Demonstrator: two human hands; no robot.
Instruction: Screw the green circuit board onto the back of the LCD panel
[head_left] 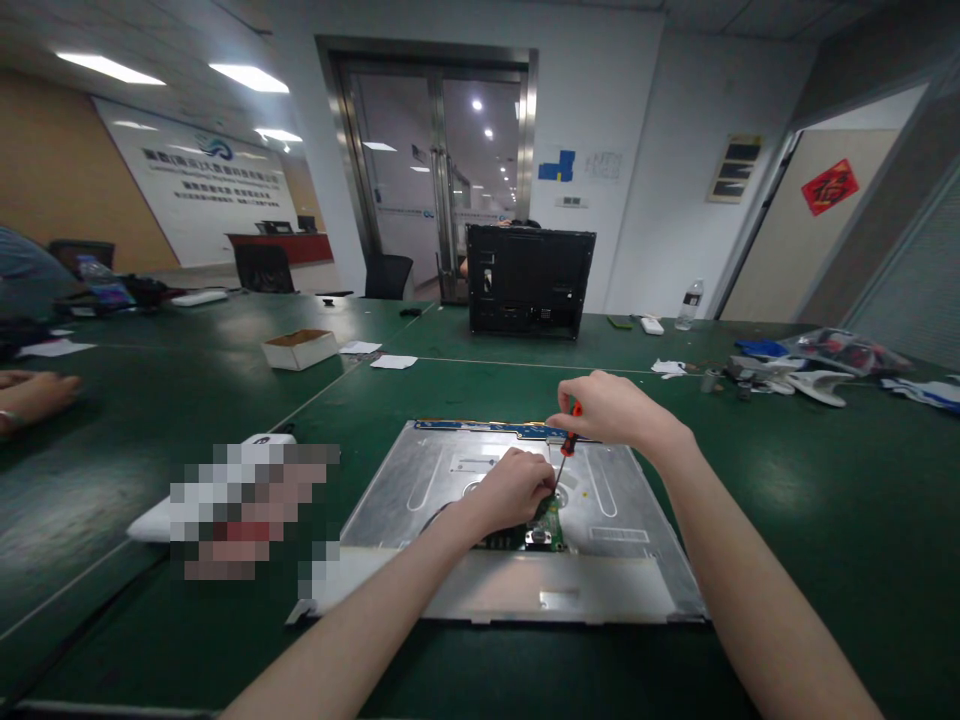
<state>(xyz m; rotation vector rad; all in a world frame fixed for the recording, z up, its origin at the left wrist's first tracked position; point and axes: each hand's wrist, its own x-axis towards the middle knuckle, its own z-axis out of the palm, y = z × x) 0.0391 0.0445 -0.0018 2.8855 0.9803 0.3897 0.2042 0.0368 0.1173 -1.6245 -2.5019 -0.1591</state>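
Observation:
In front of me a silver metal display panel (517,585) lies flat on the green table, its back facing up. A green circuit board (553,530) with a connector sits near its middle, partly covered by my left arm. My right hand (604,405) is closed around the red and black handle of a screwdriver (572,432), which stands tilted with its tip down at the board's upper edge. My left hand (521,488) rests on the board beside the tip, its fingers pinched together; what they hold, if anything, is hidden.
A black monitor housing (532,280) stands upright across the table (810,480). A white box (300,350) and papers lie back left. Gloves and plastic scraps (817,385) lie at right, with a bottle (688,305) behind. Another person's hand (37,395) is at far left.

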